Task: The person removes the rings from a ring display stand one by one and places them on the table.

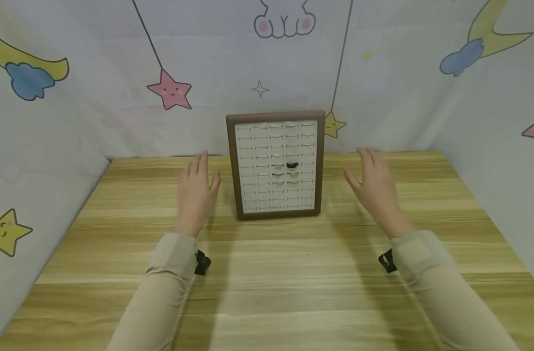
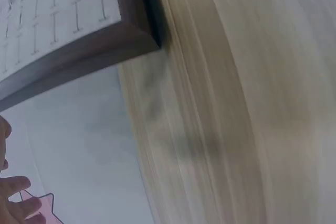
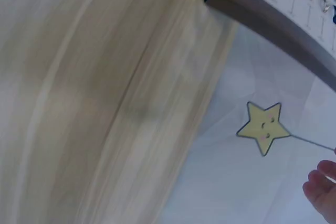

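Note:
A ring display board (image 1: 258, 195) with a brown frame stands upright toward the back of the wooden table, its white face lined with rows of slits. Several rings sit in the slits; one is a wide black ring (image 1: 292, 165), and a few near it look silvery or gold-toned. My left hand (image 1: 195, 192) is held to the left of the frame, fingers extended and thumb apart. On the other side my right hand (image 1: 375, 187) is raised likewise, a little farther from the frame. Neither hand touches the board, and nothing is in either one.
The wooden table (image 1: 284, 287) runs back to a pale cloth backdrop (image 1: 218, 63) printed with stars, moons and clouds. Cloth also closes off the left and right sides. A black wrist device (image 1: 202, 263) shows at the left sleeve, another black device (image 1: 387, 261) at the right.

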A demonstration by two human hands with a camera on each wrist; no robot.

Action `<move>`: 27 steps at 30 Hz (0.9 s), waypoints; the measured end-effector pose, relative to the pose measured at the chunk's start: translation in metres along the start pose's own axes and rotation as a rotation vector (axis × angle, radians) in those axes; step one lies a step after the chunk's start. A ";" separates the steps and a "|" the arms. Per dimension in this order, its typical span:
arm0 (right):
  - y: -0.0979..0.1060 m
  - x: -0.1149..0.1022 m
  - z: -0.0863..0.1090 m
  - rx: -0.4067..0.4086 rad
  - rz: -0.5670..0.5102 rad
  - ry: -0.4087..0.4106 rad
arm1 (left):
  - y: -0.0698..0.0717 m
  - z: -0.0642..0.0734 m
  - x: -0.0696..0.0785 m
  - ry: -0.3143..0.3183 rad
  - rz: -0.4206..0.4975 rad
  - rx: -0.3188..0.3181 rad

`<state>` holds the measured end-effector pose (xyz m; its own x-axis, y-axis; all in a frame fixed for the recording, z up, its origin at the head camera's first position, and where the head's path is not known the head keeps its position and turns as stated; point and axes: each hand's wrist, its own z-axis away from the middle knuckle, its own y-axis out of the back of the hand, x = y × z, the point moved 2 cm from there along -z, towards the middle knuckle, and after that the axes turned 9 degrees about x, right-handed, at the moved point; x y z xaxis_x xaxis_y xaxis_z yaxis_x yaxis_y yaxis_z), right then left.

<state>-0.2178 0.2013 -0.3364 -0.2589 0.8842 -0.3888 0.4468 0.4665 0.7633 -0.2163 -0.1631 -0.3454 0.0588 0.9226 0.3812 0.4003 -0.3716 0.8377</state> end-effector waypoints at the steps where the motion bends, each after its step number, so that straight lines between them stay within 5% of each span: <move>1: 0.000 -0.003 0.000 0.014 -0.031 -0.007 | 0.000 0.000 0.002 0.005 0.048 0.017; 5: -0.001 -0.017 -0.001 0.099 -0.110 0.019 | -0.002 0.000 0.011 0.048 0.252 0.033; 12: -0.007 -0.040 0.000 0.219 -0.170 0.160 | -0.010 0.001 0.019 0.148 0.586 -0.053; 20: -0.019 -0.062 -0.002 0.132 -0.190 0.224 | -0.019 0.004 0.020 0.274 0.745 -0.180; 27: -0.029 -0.076 -0.007 0.072 -0.210 0.221 | -0.024 0.003 0.024 0.301 0.816 -0.185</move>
<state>-0.2170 0.1205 -0.3254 -0.5284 0.7454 -0.4065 0.4217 0.6460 0.6363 -0.2216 -0.1318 -0.3579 0.0078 0.3066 0.9518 0.1833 -0.9361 0.3001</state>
